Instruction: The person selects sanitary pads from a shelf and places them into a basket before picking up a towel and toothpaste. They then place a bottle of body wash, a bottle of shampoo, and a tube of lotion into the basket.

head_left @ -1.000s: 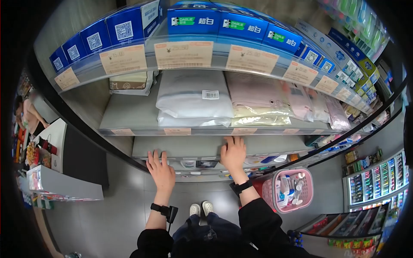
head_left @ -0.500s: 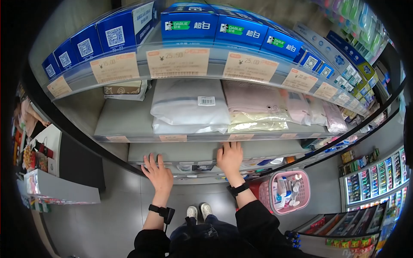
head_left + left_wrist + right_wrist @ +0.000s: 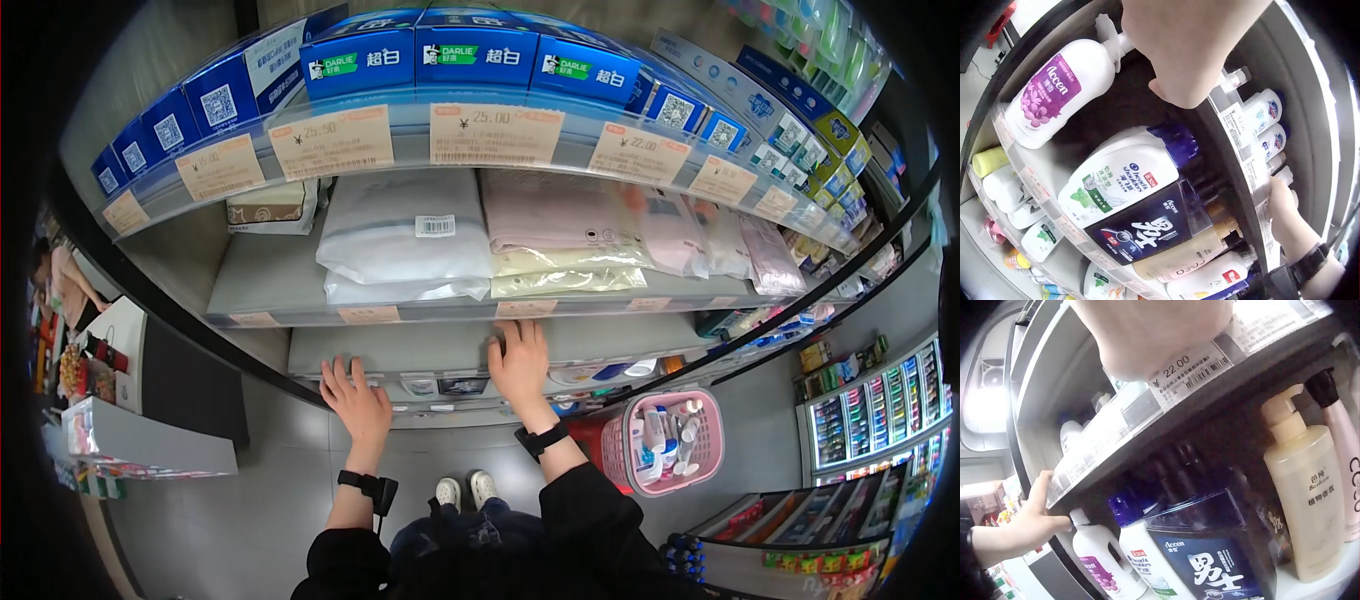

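Note:
In the head view the left hand (image 3: 360,405) rests with spread fingers at the left front edge of a grey shelf board (image 3: 330,345). The right hand (image 3: 520,365) lies on the same board further right, its fingers extended over the surface. Neither hand holds anything. The left wrist view has a white Accen pump bottle (image 3: 1063,87) below the left hand (image 3: 1188,50), beside a Head & Shoulders bottle (image 3: 1125,178). Past a price tag (image 3: 1191,375), the right hand (image 3: 1160,331) fills the top of the right wrist view.
Above the hands, white (image 3: 400,235) and pink (image 3: 560,215) packages lie on a shelf, under a row of blue Darlie boxes (image 3: 470,65). A pink basket (image 3: 708,440) with bottles stands on the floor at right. A counter (image 3: 190,390) is at left; a person (image 3: 75,280) is behind it.
The shelves and boxes have shifted left in the head view, with both hands shifting left as well. The hands stay on the shelf edge.

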A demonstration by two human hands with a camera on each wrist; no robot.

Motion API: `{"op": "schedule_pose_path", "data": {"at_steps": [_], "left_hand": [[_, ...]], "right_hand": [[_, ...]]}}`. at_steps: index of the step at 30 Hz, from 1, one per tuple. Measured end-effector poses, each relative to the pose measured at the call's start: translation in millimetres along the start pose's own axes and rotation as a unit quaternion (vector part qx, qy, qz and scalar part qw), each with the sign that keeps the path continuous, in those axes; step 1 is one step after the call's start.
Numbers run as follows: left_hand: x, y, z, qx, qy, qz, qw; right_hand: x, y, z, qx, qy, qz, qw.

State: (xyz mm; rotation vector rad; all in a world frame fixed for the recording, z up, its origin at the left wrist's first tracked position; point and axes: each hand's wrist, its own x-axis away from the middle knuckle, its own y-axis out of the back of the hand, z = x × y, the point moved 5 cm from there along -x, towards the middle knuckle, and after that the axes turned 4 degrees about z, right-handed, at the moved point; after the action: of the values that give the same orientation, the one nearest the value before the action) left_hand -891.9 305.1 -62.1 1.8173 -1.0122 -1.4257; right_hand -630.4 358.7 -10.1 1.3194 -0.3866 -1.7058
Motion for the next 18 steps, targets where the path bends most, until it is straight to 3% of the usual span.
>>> {"op": "schedule_pose_path", "data": {"at_steps": [2, 3, 5, 7, 11, 13, 17, 18], "left_hand": [[0, 0, 0, -0.011, 0.004, 0.009, 1.0], [0, 0, -1, -0.011, 0.005, 0.012, 1.0], [-1, 0, -1, -0.012, 0.008, 0.012, 1.0], [1, -3, 2, -0.025, 0.008, 0.024, 0.999], [1, -3, 2, -0.043, 0.015, 0.028, 0.999], [2, -5, 3, -0.028, 0.022, 0.044, 0.998], [2, -3, 4, -0.033, 0.018, 0.046, 0.998], [2, -3, 4, -0.034, 0.013, 0.045, 0.998]], "right_hand": [[7, 9, -1, -0.159, 0.041, -0.033, 0.986], [15, 14, -3, -0.159, 0.043, -0.035, 0.986], [47, 19, -6, -0.252, 0.058, 0.005, 0.966], [85, 6, -4, -0.271, 0.033, 0.124, 0.954], [113, -27, -7, -0.235, -0.011, 0.19, 0.953], [107, -29, -15, -0.205, -0.098, 0.097, 0.969], [81, -47, -15, -0.095, -0.03, 0.08, 0.992], [77, -57, -14, -0.108, -0.013, 0.137, 0.985]]}}
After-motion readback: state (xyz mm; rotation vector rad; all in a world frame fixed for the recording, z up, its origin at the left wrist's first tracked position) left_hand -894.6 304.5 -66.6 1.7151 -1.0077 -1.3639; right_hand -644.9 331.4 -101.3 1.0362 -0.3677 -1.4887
